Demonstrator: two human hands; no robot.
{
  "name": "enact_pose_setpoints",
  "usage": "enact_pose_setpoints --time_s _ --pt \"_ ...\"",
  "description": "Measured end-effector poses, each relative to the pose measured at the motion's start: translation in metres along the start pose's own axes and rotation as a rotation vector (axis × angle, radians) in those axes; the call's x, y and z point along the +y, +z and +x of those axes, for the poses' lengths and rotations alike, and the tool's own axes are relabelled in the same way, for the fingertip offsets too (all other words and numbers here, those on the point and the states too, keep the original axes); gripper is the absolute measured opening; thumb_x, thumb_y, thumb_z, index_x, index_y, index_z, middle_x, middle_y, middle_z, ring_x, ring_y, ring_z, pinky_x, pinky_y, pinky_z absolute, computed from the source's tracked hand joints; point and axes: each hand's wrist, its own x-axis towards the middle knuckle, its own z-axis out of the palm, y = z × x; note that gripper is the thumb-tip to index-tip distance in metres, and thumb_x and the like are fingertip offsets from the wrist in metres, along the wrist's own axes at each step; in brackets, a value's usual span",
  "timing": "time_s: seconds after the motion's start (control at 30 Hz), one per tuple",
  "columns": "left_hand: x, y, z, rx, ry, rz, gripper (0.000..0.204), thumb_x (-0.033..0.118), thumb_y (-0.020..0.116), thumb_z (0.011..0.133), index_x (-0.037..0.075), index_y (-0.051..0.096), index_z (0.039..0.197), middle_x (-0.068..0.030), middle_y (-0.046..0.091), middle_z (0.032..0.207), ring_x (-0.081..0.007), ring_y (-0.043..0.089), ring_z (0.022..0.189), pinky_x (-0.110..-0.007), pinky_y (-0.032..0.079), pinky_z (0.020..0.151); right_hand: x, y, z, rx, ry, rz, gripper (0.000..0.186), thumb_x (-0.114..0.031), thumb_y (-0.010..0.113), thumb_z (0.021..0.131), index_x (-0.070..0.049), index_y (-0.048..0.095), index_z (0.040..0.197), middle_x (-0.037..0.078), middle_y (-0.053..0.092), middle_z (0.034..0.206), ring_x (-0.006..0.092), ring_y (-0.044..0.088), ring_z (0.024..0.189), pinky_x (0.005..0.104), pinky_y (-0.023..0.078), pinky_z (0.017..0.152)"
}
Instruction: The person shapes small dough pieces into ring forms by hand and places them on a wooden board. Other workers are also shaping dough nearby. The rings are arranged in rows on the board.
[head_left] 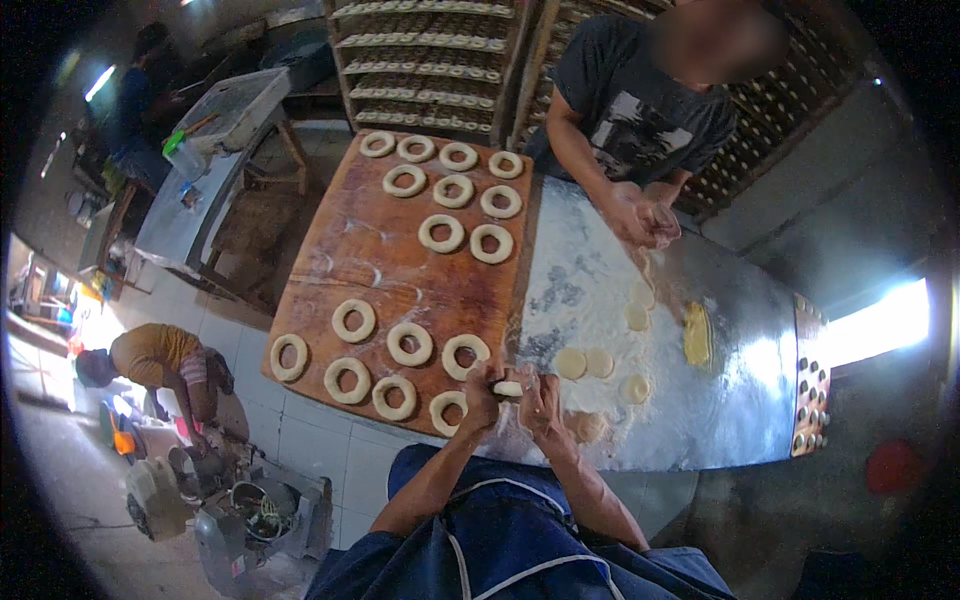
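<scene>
Between my two hands is a small pale piece of dough, gripped from both sides at the near edge of the board. My left hand has its fingers curled round the left end. On the right end my right hand is closed as well. The fingers partly cover the dough, so its full shape is hidden. Several dough rings, such as one ring, lie on the wooden board to the left, in a near and a far group. Flat dough rounds rest on the floured metal table to the right.
Across the table a co-worker holds both hands together over the flour. A yellow dough strip lies further right. Racks of dough rings stand behind. At lower left another person bends near a grey machine.
</scene>
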Motion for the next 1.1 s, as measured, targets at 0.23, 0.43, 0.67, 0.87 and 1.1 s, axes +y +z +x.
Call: enact_pose_setpoints --time_s 0.23,0.43,0.67,0.87,1.1 --pt "0.037 -0.058 0.010 0.095 0.158 0.370 0.040 0.044 0.038 0.099 0.011 0.043 0.077 -0.0015 0.047 0.068 -0.0161 0.050 0.058 -0.032 0.043 0.053 -0.057 0.026 0.052 -0.196 0.342 0.350 0.032 -0.010 0.060 0.084 -0.002 0.055 0.115 0.018 0.054 0.103 0.0368 0.053 0.099 0.0452 0.044 0.081" --pt "0.068 -0.133 0.011 0.223 0.126 -0.046 0.027 0.032 0.045 0.097 0.009 0.048 0.084 -0.0022 0.049 0.075 -0.0153 0.052 0.067 -0.031 0.045 0.061 -0.102 0.061 0.112 -0.512 0.234 0.130 0.049 -0.017 0.055 0.094 -0.007 0.039 0.139 0.017 0.040 0.137 0.0352 0.039 0.129 0.0416 0.032 0.107" --pt "0.125 -0.171 0.011 0.312 0.108 0.136 0.030 0.030 0.044 0.098 0.006 0.055 0.085 -0.0063 0.056 0.078 -0.0161 0.052 0.068 -0.031 0.043 0.062 -0.140 0.114 0.163 -0.377 -0.006 0.561 0.026 -0.023 0.054 0.089 -0.003 0.056 0.104 0.013 0.056 0.096 0.0294 0.055 0.090 0.0407 0.042 0.084" --pt "0.142 -0.222 0.024 0.375 0.347 0.041 0.034 0.036 0.047 0.097 0.003 0.056 0.096 -0.0082 0.058 0.081 -0.0189 0.057 0.071 -0.033 0.047 0.064 -0.172 0.143 0.217 -0.490 -0.114 0.301 0.035 -0.033 0.049 0.088 -0.001 0.063 0.089 0.013 0.063 0.078 0.0294 0.058 0.067 0.0350 0.045 0.059" --pt "0.193 -0.264 0.062 0.604 0.189 0.111 0.033 0.036 0.041 0.100 0.006 0.053 0.089 -0.0069 0.058 0.076 -0.0220 0.057 0.070 -0.035 0.048 0.065 -0.197 0.170 0.276 -0.488 0.011 0.620 0.028 -0.016 0.068 0.081 0.000 0.060 0.103 0.016 0.065 0.088 0.0312 0.063 0.083 0.0390 0.050 0.077"
